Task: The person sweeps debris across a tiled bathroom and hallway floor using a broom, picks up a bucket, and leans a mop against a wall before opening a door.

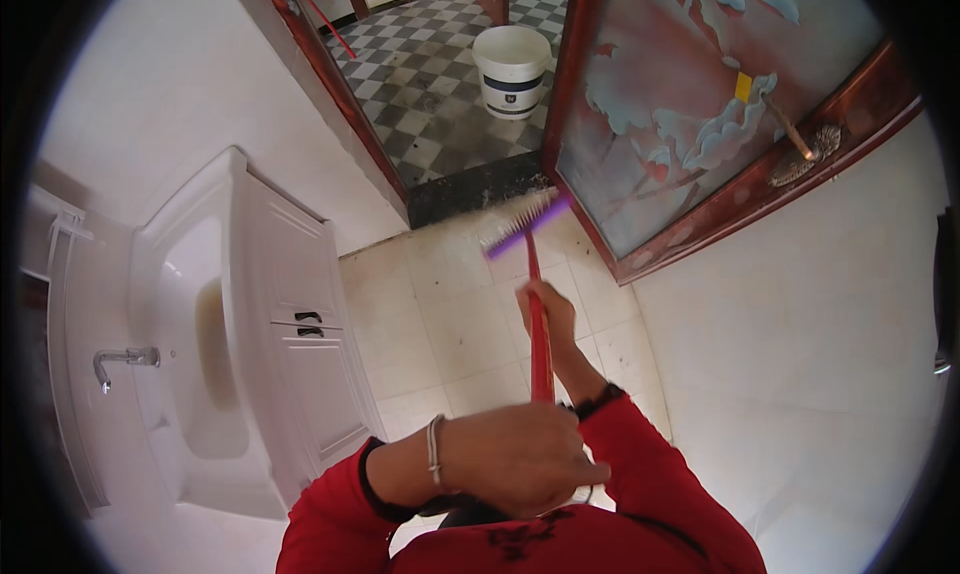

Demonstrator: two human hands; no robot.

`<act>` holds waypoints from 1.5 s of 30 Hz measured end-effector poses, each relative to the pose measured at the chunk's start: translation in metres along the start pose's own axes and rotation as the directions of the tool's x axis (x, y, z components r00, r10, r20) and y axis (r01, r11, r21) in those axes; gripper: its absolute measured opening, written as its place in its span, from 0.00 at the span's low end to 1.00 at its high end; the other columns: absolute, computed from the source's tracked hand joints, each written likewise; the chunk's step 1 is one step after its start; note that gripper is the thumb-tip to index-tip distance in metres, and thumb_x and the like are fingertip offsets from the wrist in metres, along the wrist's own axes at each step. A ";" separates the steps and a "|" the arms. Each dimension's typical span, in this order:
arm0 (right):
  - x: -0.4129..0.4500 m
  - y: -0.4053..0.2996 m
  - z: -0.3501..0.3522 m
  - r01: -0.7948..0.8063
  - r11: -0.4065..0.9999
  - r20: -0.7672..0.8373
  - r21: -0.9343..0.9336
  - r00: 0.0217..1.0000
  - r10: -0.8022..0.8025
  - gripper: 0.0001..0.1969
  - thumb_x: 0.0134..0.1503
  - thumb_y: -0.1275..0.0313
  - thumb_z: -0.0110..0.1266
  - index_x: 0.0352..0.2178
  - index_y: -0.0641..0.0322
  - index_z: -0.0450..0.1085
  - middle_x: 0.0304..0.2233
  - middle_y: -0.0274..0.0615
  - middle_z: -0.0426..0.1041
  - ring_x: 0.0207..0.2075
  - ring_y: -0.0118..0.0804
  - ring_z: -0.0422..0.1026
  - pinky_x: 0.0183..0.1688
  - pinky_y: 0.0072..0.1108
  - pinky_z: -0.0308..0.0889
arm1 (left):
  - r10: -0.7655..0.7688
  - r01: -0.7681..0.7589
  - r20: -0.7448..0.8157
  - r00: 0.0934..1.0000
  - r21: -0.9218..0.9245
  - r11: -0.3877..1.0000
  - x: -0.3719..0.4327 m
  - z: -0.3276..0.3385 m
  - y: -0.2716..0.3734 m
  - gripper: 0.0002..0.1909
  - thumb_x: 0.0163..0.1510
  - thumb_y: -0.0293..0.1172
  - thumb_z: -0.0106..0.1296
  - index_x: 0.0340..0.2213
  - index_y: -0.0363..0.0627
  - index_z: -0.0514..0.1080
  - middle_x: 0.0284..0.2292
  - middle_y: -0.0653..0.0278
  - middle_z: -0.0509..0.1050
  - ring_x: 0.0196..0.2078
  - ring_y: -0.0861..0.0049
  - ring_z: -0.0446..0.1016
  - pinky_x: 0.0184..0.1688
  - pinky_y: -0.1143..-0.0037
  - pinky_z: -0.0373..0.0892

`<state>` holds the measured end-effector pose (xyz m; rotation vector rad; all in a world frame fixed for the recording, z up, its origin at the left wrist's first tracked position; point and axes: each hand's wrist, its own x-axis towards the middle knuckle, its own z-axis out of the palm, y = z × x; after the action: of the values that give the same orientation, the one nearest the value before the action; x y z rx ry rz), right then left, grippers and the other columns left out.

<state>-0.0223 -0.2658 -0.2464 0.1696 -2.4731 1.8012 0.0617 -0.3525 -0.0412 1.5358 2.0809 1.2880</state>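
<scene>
A push broom or floor brush with a red handle (541,356) runs away from my body. Its purple head with pale bristles (527,225) lies near the doorway, blurred, beside the lower corner of the open door. My right hand (551,315) grips the handle partway down, below the head. Closer to my chest, my left hand (517,454), with a bangle on the wrist, is closed around the handle's upper end, which it mostly hides.
A white plastic bucket (512,71) stands on checkered tiles beyond a dark stone threshold (472,191). The red-framed glass door (675,146) stands open at right. At left are a washbasin (191,311) with a tap (127,358) and a white cabinet (315,349).
</scene>
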 end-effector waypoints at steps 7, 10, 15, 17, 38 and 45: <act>-0.107 -0.009 -0.071 0.071 0.850 0.276 -0.523 0.957 0.090 0.14 0.43 0.61 0.48 0.12 0.57 0.60 0.13 0.41 0.64 0.15 0.46 0.64 0.17 0.30 0.59 | -0.012 -0.025 -0.081 0.997 -0.442 0.897 -0.017 -0.025 0.027 0.12 0.36 0.18 0.42 0.28 0.35 0.67 0.10 0.64 0.61 0.12 0.74 0.59 0.17 0.77 0.55; -0.125 0.001 -0.062 0.010 0.844 0.362 -0.537 0.906 0.220 0.13 0.43 0.62 0.48 0.13 0.57 0.61 0.14 0.41 0.64 0.16 0.45 0.65 0.18 0.30 0.60 | -0.086 -0.069 -0.264 0.961 -0.529 0.846 -0.023 -0.010 0.000 0.10 0.36 0.18 0.42 0.24 0.40 0.69 0.09 0.63 0.59 0.11 0.70 0.58 0.15 0.76 0.55; -0.078 0.049 -0.016 -0.176 0.966 0.207 -0.189 0.955 0.214 0.08 0.45 0.67 0.47 0.19 0.61 0.64 0.16 0.40 0.64 0.18 0.34 0.64 0.22 0.21 0.59 | -0.187 0.183 -0.012 0.982 -0.141 0.973 0.001 0.023 -0.015 0.04 0.37 0.22 0.40 0.13 0.39 0.61 0.09 0.56 0.61 0.14 0.63 0.61 0.17 0.70 0.56; -0.041 0.060 0.012 -0.025 0.994 0.137 -0.105 0.990 0.039 0.06 0.46 0.72 0.47 0.24 0.65 0.65 0.18 0.38 0.65 0.19 0.27 0.63 0.25 0.16 0.60 | -0.180 0.179 0.006 0.984 0.101 0.979 0.003 0.036 -0.030 0.04 0.35 0.23 0.41 0.12 0.40 0.60 0.08 0.57 0.60 0.13 0.64 0.60 0.19 0.71 0.57; -0.084 0.103 0.183 -0.417 0.618 0.735 0.667 0.505 -0.452 0.09 0.50 0.68 0.44 0.22 0.63 0.59 0.14 0.29 0.52 0.15 0.22 0.52 0.20 0.16 0.52 | -0.603 0.750 -0.544 0.584 0.075 0.658 -0.053 0.036 -0.085 0.06 0.40 0.26 0.40 0.23 0.38 0.64 0.15 0.57 0.67 0.19 0.64 0.67 0.23 0.69 0.63; 0.075 -0.011 0.148 0.005 0.980 0.954 0.197 0.228 -0.193 0.02 0.36 0.79 0.47 0.14 0.65 0.63 0.12 0.45 0.63 0.17 0.29 0.65 0.19 0.21 0.57 | -0.419 0.673 -0.867 0.270 -0.142 0.726 -0.053 -0.054 -0.088 0.12 0.35 0.12 0.43 0.25 0.38 0.68 0.13 0.62 0.61 0.14 0.75 0.60 0.16 0.80 0.57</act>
<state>-0.0943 -0.4133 -0.2720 2.0671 -2.7146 2.1669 -0.0079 -0.4293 -0.0928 -0.1267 3.0495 1.6718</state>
